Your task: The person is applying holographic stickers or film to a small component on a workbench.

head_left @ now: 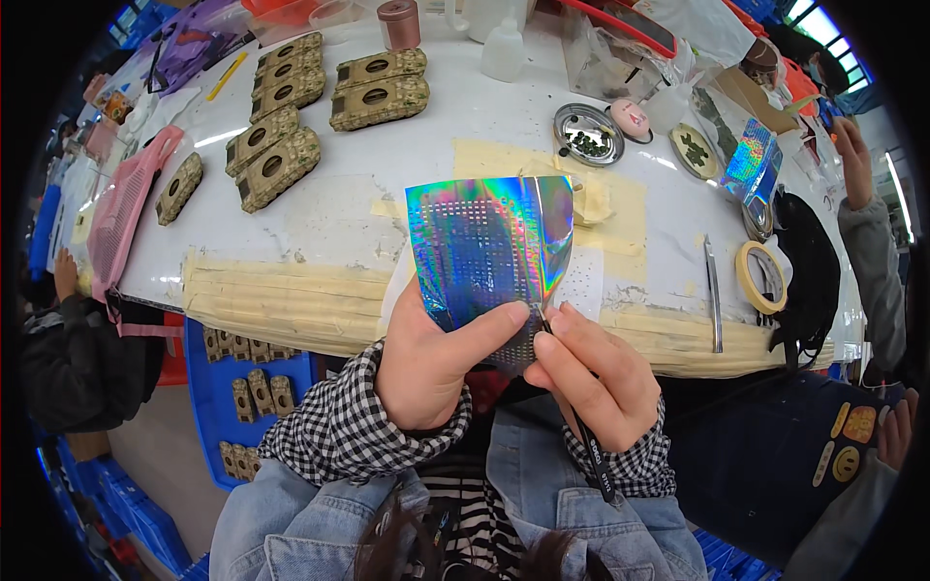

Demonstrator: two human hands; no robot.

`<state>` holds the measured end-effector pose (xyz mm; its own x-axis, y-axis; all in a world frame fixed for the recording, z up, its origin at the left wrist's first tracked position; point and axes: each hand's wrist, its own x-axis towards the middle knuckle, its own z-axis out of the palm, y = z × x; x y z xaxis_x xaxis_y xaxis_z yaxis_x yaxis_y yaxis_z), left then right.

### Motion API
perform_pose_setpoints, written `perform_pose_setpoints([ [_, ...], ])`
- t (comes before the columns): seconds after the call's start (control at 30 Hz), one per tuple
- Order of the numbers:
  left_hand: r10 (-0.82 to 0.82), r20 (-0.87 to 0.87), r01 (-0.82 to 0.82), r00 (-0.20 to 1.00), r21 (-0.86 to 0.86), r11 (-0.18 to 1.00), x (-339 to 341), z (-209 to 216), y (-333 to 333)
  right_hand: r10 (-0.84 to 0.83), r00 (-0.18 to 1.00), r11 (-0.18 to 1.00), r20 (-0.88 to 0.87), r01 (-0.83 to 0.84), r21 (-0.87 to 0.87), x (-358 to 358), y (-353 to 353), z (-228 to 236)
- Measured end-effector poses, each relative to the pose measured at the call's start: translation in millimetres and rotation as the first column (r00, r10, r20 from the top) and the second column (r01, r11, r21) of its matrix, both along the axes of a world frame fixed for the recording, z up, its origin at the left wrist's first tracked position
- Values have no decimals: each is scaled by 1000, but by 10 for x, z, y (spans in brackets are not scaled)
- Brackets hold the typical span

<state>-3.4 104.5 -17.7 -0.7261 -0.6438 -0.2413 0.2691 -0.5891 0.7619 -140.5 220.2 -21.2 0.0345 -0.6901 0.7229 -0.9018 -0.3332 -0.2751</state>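
Observation:
My left hand (426, 358) is closed on a shiny rainbow-coloured sticker sheet (475, 247), its thumb lying across the lower part. Rows of tiny marks cover the sheet. In my right hand (610, 382) is a pair of black tweezers (592, 455), pinched between thumb and fingers. The tweezer tips meet the sheet's lower right edge, close to my left thumb; whether they grip a sticker is too small to tell. White paper (585, 276) with small dark specks lies behind the sheet. Camouflage toy tank hulls (380, 102), each with a round opening, stand at the table's far left.
A metal dish (603, 145) and an oval dish (695, 150) hold small dark green pieces. Right of me lie silver tweezers (715, 290) and a tape roll (761, 276). A pink basket (131, 208) stands left. More hulls fill a blue tray (208, 407) below. Other people sit at both sides.

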Motion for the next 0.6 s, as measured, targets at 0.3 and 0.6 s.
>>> perform_pose_setpoints([
  [0.3, -6, 0, 6, 1000, 3, 1000, 11, 17, 3, 25, 997, 1000, 68, -26, 10, -7, 21, -2],
  [0.6, 55, 27, -52, 998, -110, 993, 73, -40, -68, -96, 994, 994, 48, 93, 58, -216, 266, -71],
])
